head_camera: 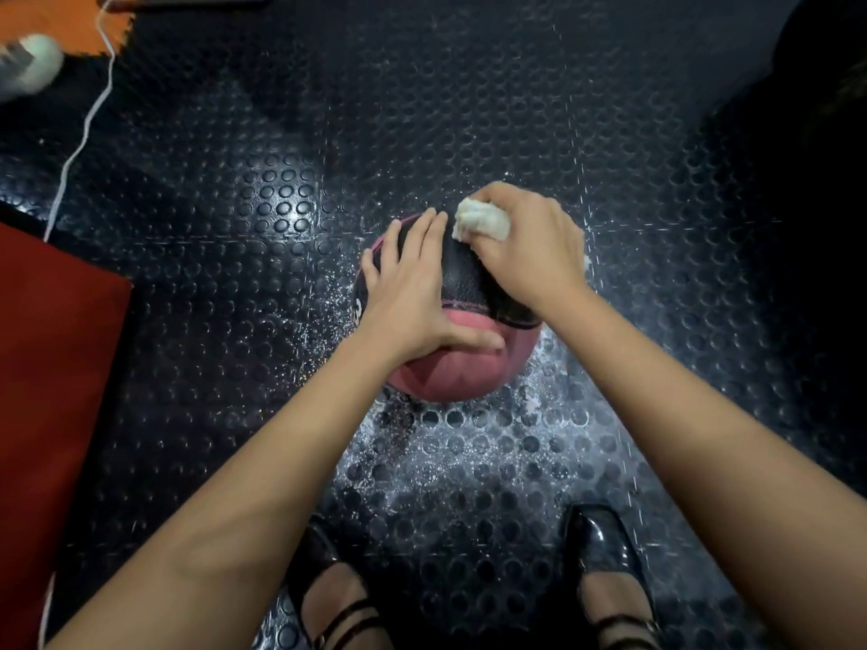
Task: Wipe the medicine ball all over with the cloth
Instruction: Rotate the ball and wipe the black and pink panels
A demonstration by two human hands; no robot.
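Medicine ball (462, 279) resting on studded floor (469, 110). Left hand (413, 293) flat, fingers straight, steadying ball. Right hand (530, 241) bunching cloth (481, 222) against far top. Advisable: firm overlapping strokes, rotating to reach underside.

pink-black medicine ball (469, 372) — floor, white cloth (483, 222) atop

Both bare forearms reach forward and down from six o'clock, converging toward the middle. The left hand (413, 293) lies flat, fingers straight and together pointing to twelve o'clock, thumb splayed out toward three o'clock. The right hand (525, 246), just beside it at about two o'clock, is curled tight, knuckles up, wrist bent downward.
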